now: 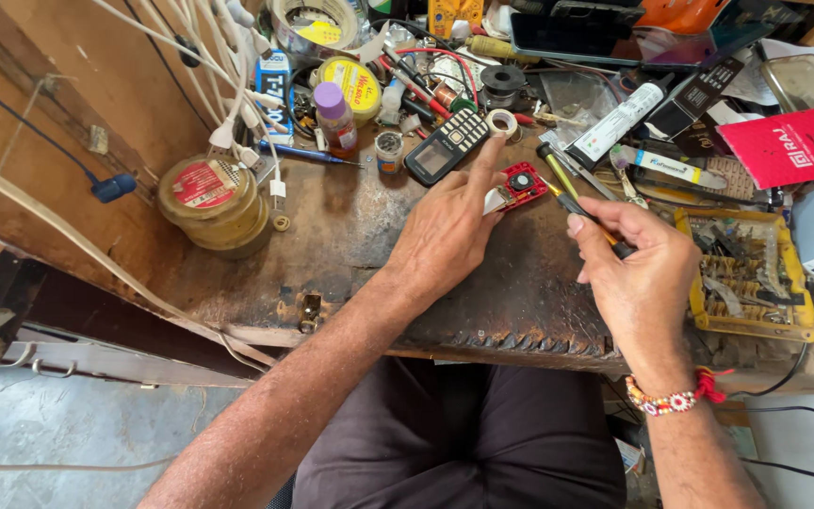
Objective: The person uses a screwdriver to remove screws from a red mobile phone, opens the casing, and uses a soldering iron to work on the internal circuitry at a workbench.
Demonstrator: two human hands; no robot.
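Small red circuit board (523, 184) lies on the worn workbench (350, 236), pinned by the left hand (445, 231) fingers. Right hand (638, 278), at its four o'clock, grips a yellow-handled screwdriver (577, 203). Keypad phone (447, 144) at ten o'clock; yellow parts tray (803, 325) at four.

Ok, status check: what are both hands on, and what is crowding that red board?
Left hand pinning small red circuit board to the bench. Right hand gripping yellow-handled tool, tip at the board. Keypad phone and tape roll close behind.
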